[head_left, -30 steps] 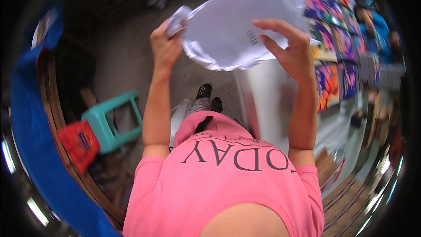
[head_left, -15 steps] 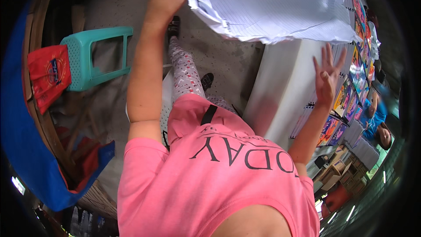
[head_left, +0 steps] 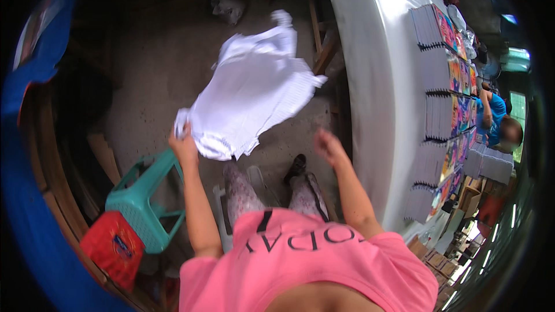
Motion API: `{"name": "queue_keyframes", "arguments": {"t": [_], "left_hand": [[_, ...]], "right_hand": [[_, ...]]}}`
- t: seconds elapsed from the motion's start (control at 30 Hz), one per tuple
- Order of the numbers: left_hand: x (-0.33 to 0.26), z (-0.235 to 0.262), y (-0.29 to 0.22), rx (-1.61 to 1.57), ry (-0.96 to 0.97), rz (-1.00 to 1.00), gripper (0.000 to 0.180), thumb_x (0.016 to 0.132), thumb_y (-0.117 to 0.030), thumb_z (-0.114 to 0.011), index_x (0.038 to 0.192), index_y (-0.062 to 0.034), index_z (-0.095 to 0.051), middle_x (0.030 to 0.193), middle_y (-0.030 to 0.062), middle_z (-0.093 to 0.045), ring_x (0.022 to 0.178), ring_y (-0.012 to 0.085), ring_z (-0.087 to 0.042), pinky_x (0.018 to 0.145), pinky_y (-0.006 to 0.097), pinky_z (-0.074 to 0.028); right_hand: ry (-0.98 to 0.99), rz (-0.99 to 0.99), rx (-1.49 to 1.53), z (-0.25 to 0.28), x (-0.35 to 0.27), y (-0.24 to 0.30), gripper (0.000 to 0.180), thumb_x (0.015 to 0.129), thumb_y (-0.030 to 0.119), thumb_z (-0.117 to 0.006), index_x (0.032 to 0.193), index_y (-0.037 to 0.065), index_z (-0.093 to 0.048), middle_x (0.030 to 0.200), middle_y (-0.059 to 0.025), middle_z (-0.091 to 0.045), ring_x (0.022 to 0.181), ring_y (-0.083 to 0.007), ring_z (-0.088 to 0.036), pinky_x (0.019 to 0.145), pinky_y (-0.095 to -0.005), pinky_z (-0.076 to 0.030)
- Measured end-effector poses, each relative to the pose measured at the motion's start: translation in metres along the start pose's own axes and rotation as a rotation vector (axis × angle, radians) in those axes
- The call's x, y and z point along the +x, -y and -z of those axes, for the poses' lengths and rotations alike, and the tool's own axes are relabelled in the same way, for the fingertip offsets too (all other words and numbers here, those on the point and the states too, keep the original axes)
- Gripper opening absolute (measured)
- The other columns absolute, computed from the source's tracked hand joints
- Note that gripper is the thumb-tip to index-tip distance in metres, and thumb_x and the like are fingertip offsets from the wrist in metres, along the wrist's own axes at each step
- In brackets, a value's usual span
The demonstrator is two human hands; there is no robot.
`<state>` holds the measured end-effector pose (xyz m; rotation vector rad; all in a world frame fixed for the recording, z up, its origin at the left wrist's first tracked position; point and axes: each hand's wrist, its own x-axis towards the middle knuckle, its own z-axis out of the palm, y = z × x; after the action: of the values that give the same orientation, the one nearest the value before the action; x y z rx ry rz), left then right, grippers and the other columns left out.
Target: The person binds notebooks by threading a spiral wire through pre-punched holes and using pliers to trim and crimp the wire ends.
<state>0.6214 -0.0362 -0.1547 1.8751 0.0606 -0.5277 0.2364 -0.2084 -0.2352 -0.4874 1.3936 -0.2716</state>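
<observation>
A large, crumpled white sheet, apparently lined paper with ragged edges, hangs in front of me above the floor. My left hand is closed on its near left corner. The far end of the sheet is smeared by motion. To the right of the sheet and apart from it is my right hand. Its fingers look curled in, slightly blurred, with nothing seen in them. The nearest thing on its other side is the table's pale covered side.
Stacks of spiral-bound books with colourful covers line the table at right. A person in blue is beyond them. At left stand a green plastic stool and a red bag. A clear plastic bag lies on the far floor.
The sheet has swung from the table side to over the floor, with my left hand still holding it. My right hand has come down and left from the books, its spread fingers now curled.
</observation>
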Motion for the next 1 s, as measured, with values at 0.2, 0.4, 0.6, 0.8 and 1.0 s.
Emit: {"name": "queue_keyframes", "arguments": {"t": [0.2,0.4,0.6,0.8,1.0], "left_hand": [[0.022,-0.038,0.160,-0.086,-0.264,0.124,0.036,0.083,-0.010,-0.064,0.111,0.0102,-0.054,0.109,0.0149,-0.059,0.091,0.0224,-0.058,0.080,0.034,-0.046],[0.025,-0.107,0.241,0.052,-0.626,0.176,0.039,0.084,-0.017,-0.064,0.110,0.0107,-0.055,0.108,0.0156,-0.059,0.095,0.0239,-0.056,0.086,0.037,-0.043],[0.036,-0.081,0.302,-0.036,-0.528,0.096,0.051,0.087,-0.019,-0.060,0.125,0.0084,-0.040,0.118,0.0158,-0.052,0.099,0.0259,-0.054,0.086,0.038,-0.046],[0.051,0.060,0.328,1.365,-0.166,-0.355,0.039,0.083,-0.019,-0.058,0.114,0.0015,-0.051,0.102,0.0177,-0.060,0.087,0.0306,-0.057,0.076,0.041,-0.046],[0.055,-0.040,0.267,1.558,-0.117,-0.454,0.042,0.082,-0.032,-0.063,0.098,0.0072,-0.060,0.085,0.0257,-0.061,0.072,0.0376,-0.058,0.070,0.045,-0.048]], "right_hand": [[-0.007,-0.227,-0.726,0.040,0.085,-0.101,0.032,0.079,0.024,-0.065,0.105,0.006,-0.061,0.087,-0.0059,-0.063,0.076,-0.0155,-0.058,0.069,-0.0286,-0.046],[-0.043,-0.083,-0.698,0.113,0.272,-0.105,0.032,0.083,0.014,-0.061,0.113,0.004,-0.057,0.094,-0.0059,-0.064,0.089,-0.0155,-0.058,0.079,-0.0285,-0.045],[-0.441,-0.030,-0.488,0.243,0.437,-0.115,0.034,0.087,0.012,-0.046,0.119,0.013,-0.053,0.092,-0.0020,-0.056,0.078,-0.0135,-0.048,0.064,-0.0280,-0.042],[-0.615,-0.030,-0.250,0.250,0.506,-0.107,0.039,0.091,0.017,-0.045,0.130,0.017,-0.040,0.129,-0.0045,-0.044,0.112,-0.0198,-0.044,0.088,-0.0382,-0.038],[-0.927,0.171,-0.322,0.301,0.560,-0.144,0.048,0.086,0.012,-0.056,0.132,0.014,-0.042,0.133,-0.0115,-0.044,0.120,-0.0259,-0.043,0.099,-0.0341,-0.034]]}}
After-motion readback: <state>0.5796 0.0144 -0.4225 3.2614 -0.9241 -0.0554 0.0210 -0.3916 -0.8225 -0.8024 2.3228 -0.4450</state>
